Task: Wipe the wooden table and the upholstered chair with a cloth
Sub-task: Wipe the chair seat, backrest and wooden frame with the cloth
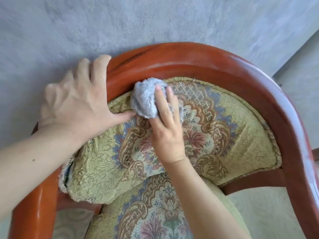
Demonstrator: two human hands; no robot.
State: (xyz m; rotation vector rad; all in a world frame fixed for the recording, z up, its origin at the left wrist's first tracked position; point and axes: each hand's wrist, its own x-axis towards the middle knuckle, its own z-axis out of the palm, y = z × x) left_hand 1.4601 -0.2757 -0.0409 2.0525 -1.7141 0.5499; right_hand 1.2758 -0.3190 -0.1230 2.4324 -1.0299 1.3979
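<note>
I look down on an upholstered chair with a curved reddish-brown wooden frame (pixel 198 59) and green floral backrest fabric (pixel 224 128). My right hand (pixel 165 135) presses a bunched grey fluffy cloth (pixel 145 99) against the upper left of the backrest, just under the wooden rail. My left hand (pixel 77 104) grips the top rail at the left, fingers over its back and thumb on the fabric touching the cloth. The seat cushion (pixel 155 213) shows below. No wooden table is in view.
A grey textured wall (pixel 155 23) stands right behind the chair. A pale patterned floor (pixel 259 213) shows through the gap under the right armrest (pixel 300 169). The backrest padding hangs loose at its lower left corner (pixel 69 180).
</note>
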